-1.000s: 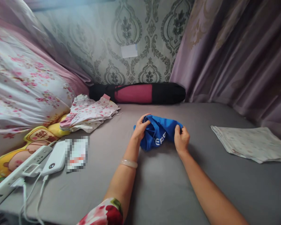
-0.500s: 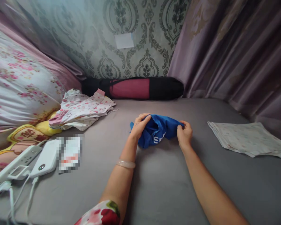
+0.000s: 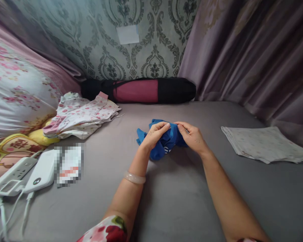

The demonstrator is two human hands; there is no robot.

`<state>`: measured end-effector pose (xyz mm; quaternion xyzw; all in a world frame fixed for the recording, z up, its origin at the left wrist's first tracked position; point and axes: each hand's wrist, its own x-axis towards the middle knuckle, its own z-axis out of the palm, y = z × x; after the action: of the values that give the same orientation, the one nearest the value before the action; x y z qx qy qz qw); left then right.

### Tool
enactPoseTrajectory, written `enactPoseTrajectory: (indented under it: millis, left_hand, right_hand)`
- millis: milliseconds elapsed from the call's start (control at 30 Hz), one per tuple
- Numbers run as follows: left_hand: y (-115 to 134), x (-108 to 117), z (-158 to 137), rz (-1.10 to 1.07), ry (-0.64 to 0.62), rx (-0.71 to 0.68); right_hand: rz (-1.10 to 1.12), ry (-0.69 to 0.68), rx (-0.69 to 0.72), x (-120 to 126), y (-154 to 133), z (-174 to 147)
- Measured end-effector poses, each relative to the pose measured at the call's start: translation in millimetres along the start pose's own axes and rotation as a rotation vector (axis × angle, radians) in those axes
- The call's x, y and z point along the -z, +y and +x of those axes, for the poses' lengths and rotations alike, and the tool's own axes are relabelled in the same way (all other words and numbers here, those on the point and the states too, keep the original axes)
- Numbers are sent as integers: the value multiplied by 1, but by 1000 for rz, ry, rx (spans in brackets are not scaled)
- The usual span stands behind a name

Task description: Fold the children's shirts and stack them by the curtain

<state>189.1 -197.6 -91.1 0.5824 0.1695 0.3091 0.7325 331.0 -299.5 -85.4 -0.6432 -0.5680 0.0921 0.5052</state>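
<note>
A crumpled blue cloth garment [image 3: 158, 153] with white lettering is bunched between my hands over the middle of the grey bed sheet [image 3: 176, 201]. My left hand [image 3: 156, 133], below a pale bangle on the wrist, pinches its upper edge with thumb and fingers. Close beside it, my right hand [image 3: 192, 135] grips the same edge a little to the right. Folds hide most of the lettering and the fingertips underneath. Which kind of garment it is, I cannot tell.
Left lie a heap of patterned clothes [image 3: 86, 112], a yellow cushion [image 3: 17, 146], a white power bank [image 3: 43, 170], a power strip [image 3: 15, 173] with cables, and a blurred-out packet [image 3: 70, 166]. A folded pale cloth [image 3: 265, 143] lies right. A black and red roll bag [image 3: 136, 91] sits against the wall.
My right hand has moved left, close to my left hand, and now grips the garment's upper edge there. The cloth is more bunched. The view has shifted slightly.
</note>
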Motion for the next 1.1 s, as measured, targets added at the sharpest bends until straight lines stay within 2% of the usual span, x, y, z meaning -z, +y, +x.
enactPoseTrajectory:
  millis: [267,433,533,667,733,800,900,967,1033,1100]
  left_hand:
    - [1,-2,-1,-58,1,38]
    - [0,-4,-1,-25,11,40]
    - [-1,-4,0,103,57,-36]
    - [4,2,1,425,228,-141]
    - [11,6,-1,518,264,-153]
    - [22,8,-6,535,188,-102]
    - [32,8,-14,554,-77,56]
    - [31,8,-16,604,-234,106]
    - [23,9,-15,675,-273,74]
    - [13,9,-11,745,-189,-3]
  right_hand:
    - [93,-107,-82,12,-9,-1]
    - [71,-173,-18,14,-14,0]
    - [143,-64,-62,12,-9,0]
    - [171,204,-206,13,8,3]
    - [172,342,-252,14,19,5]
    - [181,460,-317,15,31,7]
    - [189,573,-436,16,46,7]
    - [194,617,-505,17,53,7]
    - [199,650,-557,17,58,6]
    - [206,670,-586,18,62,5]
